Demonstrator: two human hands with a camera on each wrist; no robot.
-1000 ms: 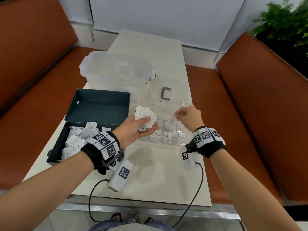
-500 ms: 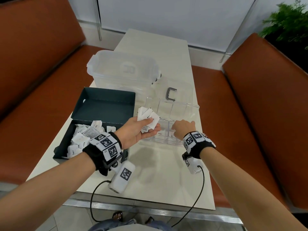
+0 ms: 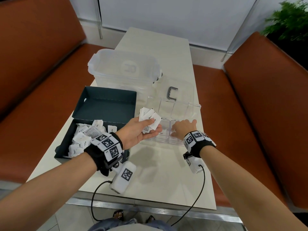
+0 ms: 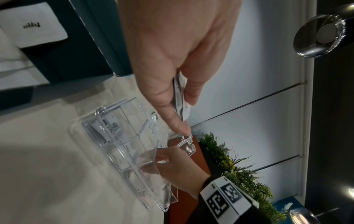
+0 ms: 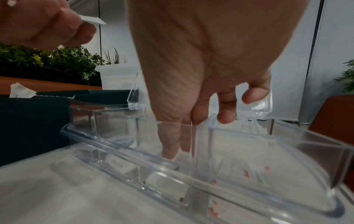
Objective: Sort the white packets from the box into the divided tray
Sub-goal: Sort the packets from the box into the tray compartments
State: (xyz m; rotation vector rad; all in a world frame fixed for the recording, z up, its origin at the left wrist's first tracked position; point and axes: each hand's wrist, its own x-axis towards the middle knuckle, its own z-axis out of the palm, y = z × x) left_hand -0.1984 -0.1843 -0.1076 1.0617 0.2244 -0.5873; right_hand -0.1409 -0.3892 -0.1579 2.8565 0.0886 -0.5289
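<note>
My left hand hovers palm up at the left end of the clear divided tray and grips a fan of white packets; in the left wrist view the thumb pinches those packets. My right hand reaches down into a middle compartment of the tray, thumb and forefinger pointing at its floor. No packet shows between them. White packets lie in the front compartments. The dark box at the left holds several loose packets.
The box's open dark lid stands behind it. A clear lidded container sits at the back, with a grey clip to its right. Orange benches flank the narrow table. Wrist cables hang over its near edge.
One second ago my right hand pinched a packet above the tray; it has since dropped into a middle compartment and stays there. My left hand has kept its fan of packets almost still.
</note>
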